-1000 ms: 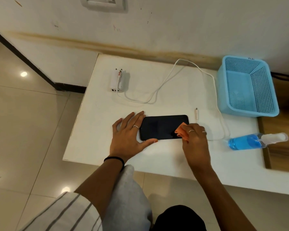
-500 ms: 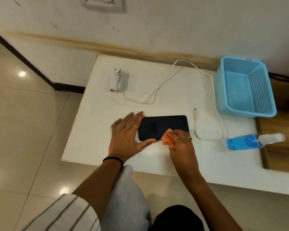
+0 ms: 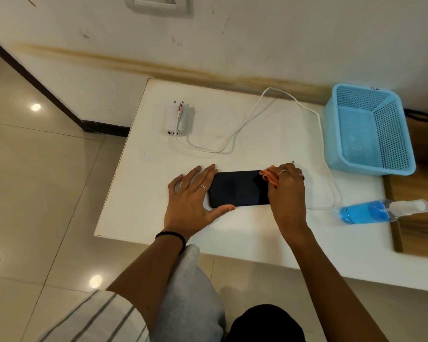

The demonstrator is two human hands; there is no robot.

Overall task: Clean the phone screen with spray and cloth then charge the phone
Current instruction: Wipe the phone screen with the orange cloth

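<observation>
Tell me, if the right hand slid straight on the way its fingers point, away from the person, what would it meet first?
Probably the loose end of the white charging cable, just past the right hand that presses the orange cloth onto the phone. Beyond it, bare table to the wall.

The left hand [image 3: 193,203] lies flat, palm down, fingers spread and thumb stretched out to the right, a black band on its wrist. The right hand [image 3: 288,191] is curled, fingertips pinched together, forearm reaching forward from below.
</observation>
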